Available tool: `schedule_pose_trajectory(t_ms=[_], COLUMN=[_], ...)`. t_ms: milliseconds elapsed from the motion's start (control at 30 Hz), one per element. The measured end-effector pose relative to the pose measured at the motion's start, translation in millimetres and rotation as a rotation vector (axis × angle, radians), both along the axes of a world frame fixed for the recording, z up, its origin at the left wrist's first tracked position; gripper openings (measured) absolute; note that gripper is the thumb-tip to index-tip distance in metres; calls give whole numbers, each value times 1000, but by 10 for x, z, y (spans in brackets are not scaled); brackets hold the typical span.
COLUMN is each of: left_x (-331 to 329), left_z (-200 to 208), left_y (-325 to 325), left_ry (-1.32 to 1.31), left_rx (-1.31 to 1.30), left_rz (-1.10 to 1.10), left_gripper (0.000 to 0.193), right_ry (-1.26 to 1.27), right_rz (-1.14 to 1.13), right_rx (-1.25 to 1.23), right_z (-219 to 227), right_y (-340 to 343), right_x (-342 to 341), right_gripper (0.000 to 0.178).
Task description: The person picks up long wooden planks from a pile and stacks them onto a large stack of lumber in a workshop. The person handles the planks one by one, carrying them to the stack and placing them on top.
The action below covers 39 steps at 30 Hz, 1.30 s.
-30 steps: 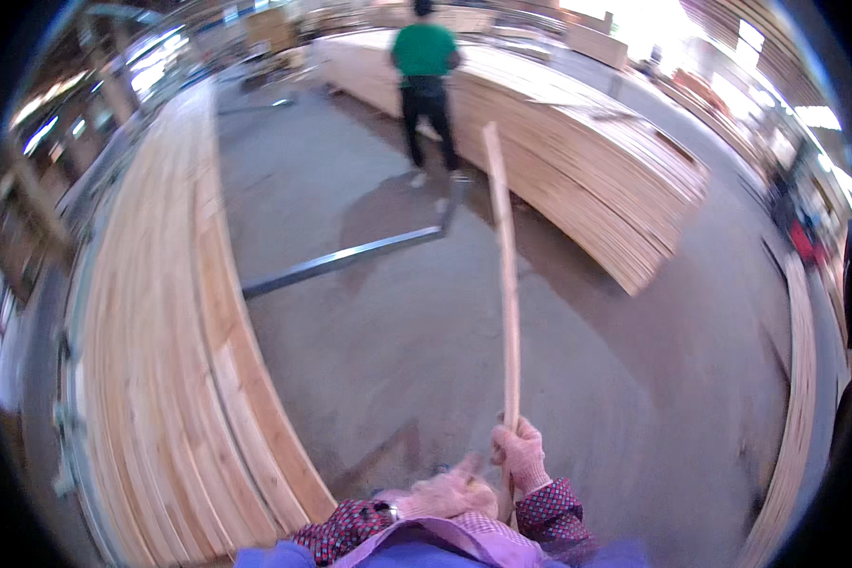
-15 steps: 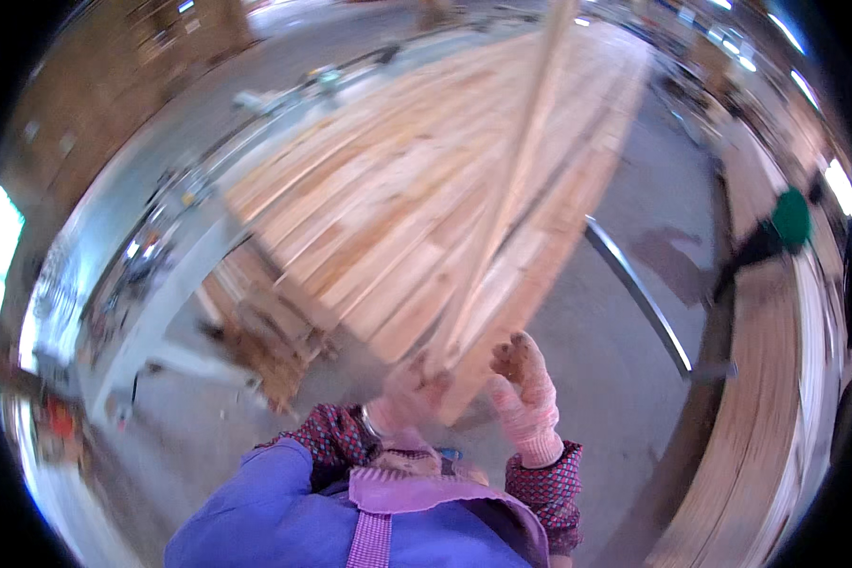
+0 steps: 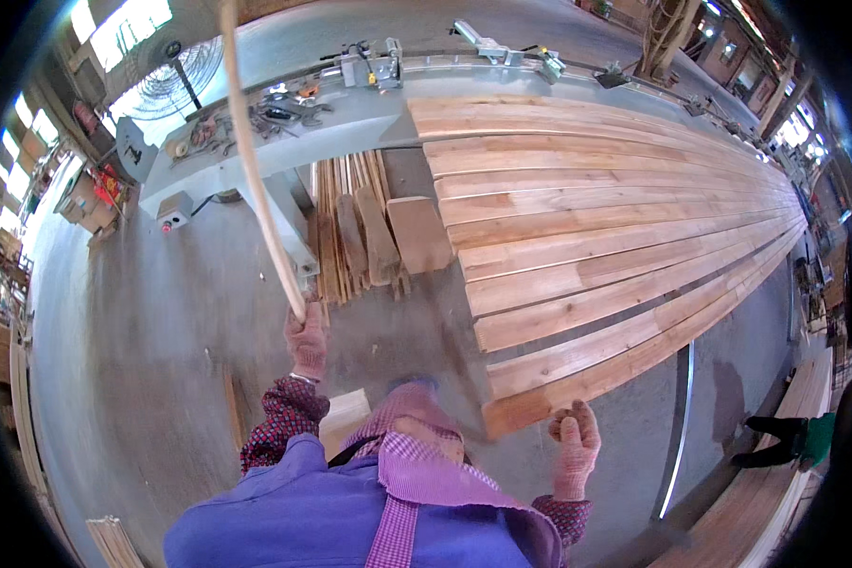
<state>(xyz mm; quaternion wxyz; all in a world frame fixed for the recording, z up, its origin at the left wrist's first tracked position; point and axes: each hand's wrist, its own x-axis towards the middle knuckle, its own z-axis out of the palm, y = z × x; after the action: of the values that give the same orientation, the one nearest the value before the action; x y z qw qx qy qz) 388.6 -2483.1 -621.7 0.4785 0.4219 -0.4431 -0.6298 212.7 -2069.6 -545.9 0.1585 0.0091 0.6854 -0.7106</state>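
My left hand (image 3: 306, 346), in a pinkish knit glove, is closed round the lower end of a long, thin wooden strip (image 3: 252, 156). The strip rises tilted and runs out of view at the top. To the right, my right hand (image 3: 576, 445), gloved alike, has its fingers curled in toward the thumb with nothing seen in them. It is just beside the near end of the closest wooden board (image 3: 577, 386); whether it touches the board I cannot tell. Several more boards (image 3: 577, 260) lie side by side beyond it, stretching away to the right.
Behind the boards runs a long grey machine bed (image 3: 483, 85) with clamps. Hand tools (image 3: 289, 112) lie on its left part, near a large fan (image 3: 175, 76). Wood offcuts (image 3: 374, 232) lie below. A person in green (image 3: 814, 440) is at the right, by stacked planks (image 3: 757, 492).
The view has swung left. My left hand has carried the strip away from the boards to the left. My right hand's fingers have curled in and it is now lower, by the nearest board's end.
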Motion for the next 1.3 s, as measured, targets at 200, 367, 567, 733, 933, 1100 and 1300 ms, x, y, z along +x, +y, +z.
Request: schedule_pose_trajectory(t_ms=[200,367,567,733,933,1100,1300], left_x=[729,1403,2990,3746,3814,3327,1849], left_z=[-487,-713,-1762,-1609,-1727,-1754,-1363], left_y=[267,1293,3223,4988,5773,4883,2581], left_ry=[-209,-337,283,-505,-885,-881,-898], left_rx=[71,120,452,867,1082,812,322], left_rz=[212,248,43,-6,-290,-444,-544], left_gripper=[27,20,23,21,16,12,10], right_ry=[59,104,104,-137,-149,-183,-268], right_rz=[54,250,435,474,483,440,169], right_rx=[5,-78,-76,17,97,180,256], right_z=[0,-76,-364,-543,-854,-947,-838], right_y=[251,498,1061,1625,2021,2208,2686], right_x=[-129,-240,-103,250,423,638,810], right_gripper=[41,43,41,44,43,44,49])
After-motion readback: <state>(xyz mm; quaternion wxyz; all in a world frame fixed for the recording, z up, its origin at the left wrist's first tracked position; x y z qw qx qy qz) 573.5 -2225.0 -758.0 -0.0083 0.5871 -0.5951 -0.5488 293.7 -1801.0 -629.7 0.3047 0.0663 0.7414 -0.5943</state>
